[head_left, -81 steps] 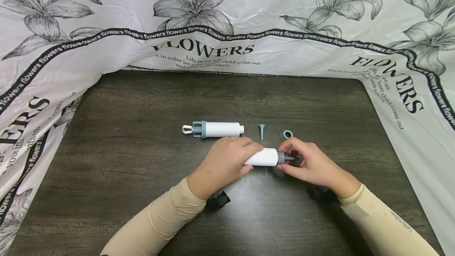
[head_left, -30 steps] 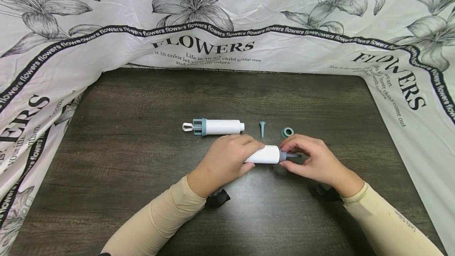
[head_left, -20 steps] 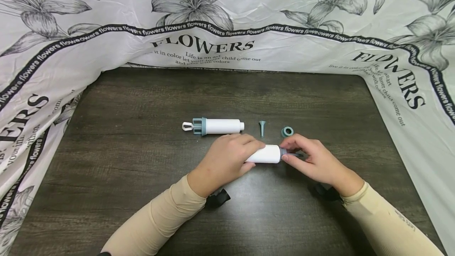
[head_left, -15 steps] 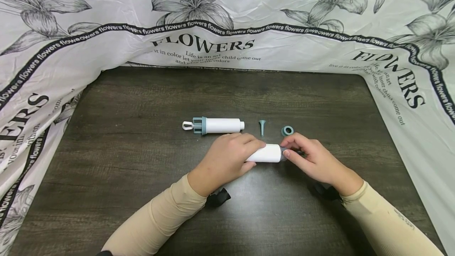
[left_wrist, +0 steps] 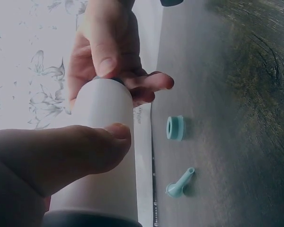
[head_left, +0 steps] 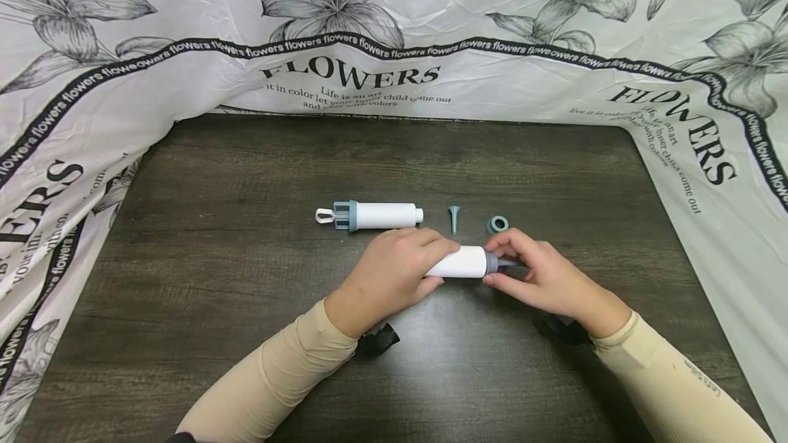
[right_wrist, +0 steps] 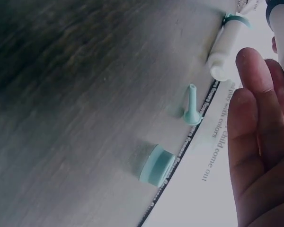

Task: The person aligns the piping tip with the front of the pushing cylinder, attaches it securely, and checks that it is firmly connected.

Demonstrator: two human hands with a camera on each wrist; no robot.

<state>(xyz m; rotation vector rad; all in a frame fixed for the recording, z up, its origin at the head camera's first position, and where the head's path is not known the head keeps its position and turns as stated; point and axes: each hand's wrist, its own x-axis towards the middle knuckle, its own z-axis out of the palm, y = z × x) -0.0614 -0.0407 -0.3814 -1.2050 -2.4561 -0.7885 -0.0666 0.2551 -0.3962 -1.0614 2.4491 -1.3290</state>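
At the bottom of the head view, two beige sleeves (head_left: 271, 378) come in from the lower left and lower right, with a black fitting (head_left: 379, 342) showing just below the left wrist. The hands meet slightly right of the frame's centre. The left hand (head_left: 394, 272) is wrapped round a white tube (head_left: 462, 262), which lies sideways; in the left wrist view its near end carries a dark band (left_wrist: 90, 219). The right hand (head_left: 542, 272) has thumb and forefinger closed in on a grey cap (head_left: 491, 263) at the tube's right end, a thin spout (head_left: 507, 262) pointing between them; the left wrist view shows its other fingers away from the cap.

Just above the hands, a teal ring (head_left: 492, 226) sits right of centre and a small teal funnel (head_left: 454, 217) to its left. Farther left lies a second tube (head_left: 386, 215) with a teal collar (head_left: 353, 216) and a white handle (head_left: 323, 210). Beyond them the dark desk (head_left: 277, 156) runs back to a flower-printed cloth (head_left: 480, 5) across the top of the frame.
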